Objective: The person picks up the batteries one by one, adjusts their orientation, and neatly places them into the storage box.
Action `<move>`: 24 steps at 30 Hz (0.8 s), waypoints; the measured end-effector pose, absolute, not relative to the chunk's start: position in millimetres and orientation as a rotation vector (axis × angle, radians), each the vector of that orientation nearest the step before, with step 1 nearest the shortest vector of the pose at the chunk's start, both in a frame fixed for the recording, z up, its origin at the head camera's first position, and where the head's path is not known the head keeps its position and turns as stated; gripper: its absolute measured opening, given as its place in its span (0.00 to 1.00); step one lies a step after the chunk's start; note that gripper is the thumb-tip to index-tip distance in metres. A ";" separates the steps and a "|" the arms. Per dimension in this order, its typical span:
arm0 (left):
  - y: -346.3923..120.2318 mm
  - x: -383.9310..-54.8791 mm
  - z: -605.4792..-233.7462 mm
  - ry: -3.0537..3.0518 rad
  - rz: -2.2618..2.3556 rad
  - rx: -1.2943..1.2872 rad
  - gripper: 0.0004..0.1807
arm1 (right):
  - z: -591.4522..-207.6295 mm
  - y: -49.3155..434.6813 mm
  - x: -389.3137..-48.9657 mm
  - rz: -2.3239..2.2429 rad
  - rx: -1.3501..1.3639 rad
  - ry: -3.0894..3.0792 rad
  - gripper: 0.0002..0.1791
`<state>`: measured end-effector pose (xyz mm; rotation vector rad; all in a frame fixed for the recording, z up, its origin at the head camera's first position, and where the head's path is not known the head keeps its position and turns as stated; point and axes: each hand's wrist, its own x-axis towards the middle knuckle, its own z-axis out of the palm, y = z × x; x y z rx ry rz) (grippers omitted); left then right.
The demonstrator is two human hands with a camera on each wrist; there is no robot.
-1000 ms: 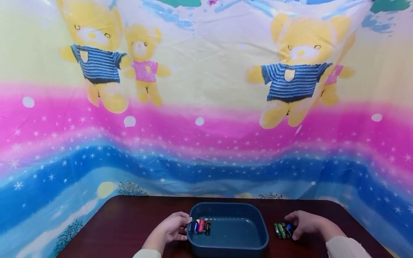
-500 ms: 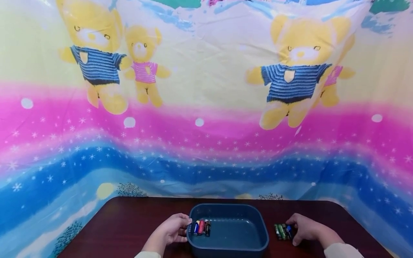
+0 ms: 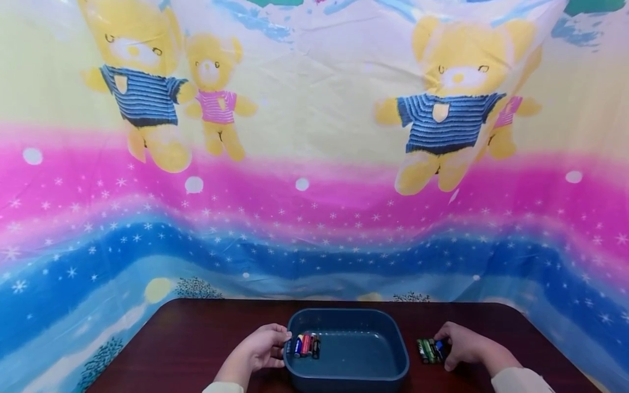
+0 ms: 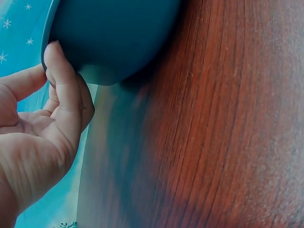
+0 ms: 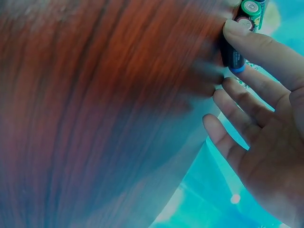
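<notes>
My left hand (image 3: 264,347) pinches the left rim of a dark blue plastic container (image 3: 351,376); in the left wrist view its thumb and fingers (image 4: 62,66) lie on both sides of the wall. Inside, against the left wall, several batteries (image 3: 307,346) lie side by side, blue, red and dark. To the right of the container, a row of batteries with green wrappers (image 3: 428,351) rests on the table. My right hand (image 3: 467,345) holds the blue-and-black battery (image 5: 234,57) at the row's right end between thumb and index finger; its other fingers are spread.
The dark reddish wooden table (image 3: 206,333) has rounded far corners. Behind and around it hangs a curtain (image 3: 314,218) printed with bears and snowflakes.
My right hand has shifted slightly at the right end of the battery row, its thumb and index finger coming around the blue battery. My left hand stays on the container's rim.
</notes>
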<state>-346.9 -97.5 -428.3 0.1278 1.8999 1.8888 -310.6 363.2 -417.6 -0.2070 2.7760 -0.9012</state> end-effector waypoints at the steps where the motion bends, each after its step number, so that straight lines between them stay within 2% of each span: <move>1: -97.8 -346.9 -428.4 1.900 1.890 0.128 0.05 | -417.3 363.0 -310.5 -0.893 -0.208 2.779 0.25; 17: -97.6 -348.1 -427.0 1.901 1.892 0.111 0.07 | -413.8 362.5 -309.2 -0.888 -0.126 2.800 0.24; 24: -96.9 -346.6 -427.0 1.906 1.892 0.106 0.05 | -415.6 375.0 -308.4 -1.133 -0.143 2.696 0.28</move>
